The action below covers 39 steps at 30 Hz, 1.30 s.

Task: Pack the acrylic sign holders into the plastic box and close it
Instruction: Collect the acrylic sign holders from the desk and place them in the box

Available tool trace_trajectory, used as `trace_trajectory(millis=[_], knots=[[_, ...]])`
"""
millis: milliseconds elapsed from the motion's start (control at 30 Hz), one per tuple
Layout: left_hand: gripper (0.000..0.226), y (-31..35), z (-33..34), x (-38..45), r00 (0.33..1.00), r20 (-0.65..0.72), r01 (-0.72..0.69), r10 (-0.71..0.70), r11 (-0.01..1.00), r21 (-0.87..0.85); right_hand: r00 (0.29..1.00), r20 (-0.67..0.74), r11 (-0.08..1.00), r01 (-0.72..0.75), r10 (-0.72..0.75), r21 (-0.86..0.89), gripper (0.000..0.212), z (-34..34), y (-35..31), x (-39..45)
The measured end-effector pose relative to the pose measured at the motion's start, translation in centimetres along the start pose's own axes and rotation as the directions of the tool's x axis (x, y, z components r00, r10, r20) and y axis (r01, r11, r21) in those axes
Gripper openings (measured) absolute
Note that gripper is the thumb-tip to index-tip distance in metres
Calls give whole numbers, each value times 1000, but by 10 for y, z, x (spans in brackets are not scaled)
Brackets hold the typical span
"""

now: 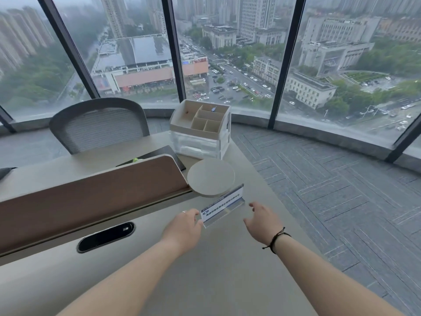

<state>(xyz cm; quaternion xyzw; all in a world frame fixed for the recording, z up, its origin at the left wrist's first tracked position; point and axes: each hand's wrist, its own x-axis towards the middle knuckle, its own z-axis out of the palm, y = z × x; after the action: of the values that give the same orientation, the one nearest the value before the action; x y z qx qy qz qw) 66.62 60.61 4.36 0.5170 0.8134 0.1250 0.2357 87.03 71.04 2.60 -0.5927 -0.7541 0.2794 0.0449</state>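
A clear acrylic sign holder with a white and blue printed card stands on the grey desk near its right edge. My left hand is at the holder's left end, fingertips touching or pinching it. My right hand hovers just right of the holder with relaxed, spread fingers, a small gap away. At the desk's far corner stands a clear plastic drawer box with a beige divided organiser tray on top.
A round grey disc lies just behind the holder. A brown divider panel runs along the left, with a cable slot in front. A dark pad and a mesh chair lie beyond. The desk's right edge drops to carpet.
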Motion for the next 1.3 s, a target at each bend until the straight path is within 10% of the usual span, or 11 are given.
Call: trace_trajectory(millis=[700, 1000, 1300], knots=[[27, -8, 61, 124, 993, 83, 63, -83, 973, 222, 972, 121, 954, 224, -202, -200, 63, 38, 23, 166], [31, -13, 72, 139, 995, 88, 12, -38, 960, 280, 954, -14, 883, 270, -298, -383, 11, 54, 25, 176], [13, -17, 74, 125, 991, 134, -45, 5, 955, 293, 917, 130, 800, 392, -376, -453, 15, 47, 30, 151]])
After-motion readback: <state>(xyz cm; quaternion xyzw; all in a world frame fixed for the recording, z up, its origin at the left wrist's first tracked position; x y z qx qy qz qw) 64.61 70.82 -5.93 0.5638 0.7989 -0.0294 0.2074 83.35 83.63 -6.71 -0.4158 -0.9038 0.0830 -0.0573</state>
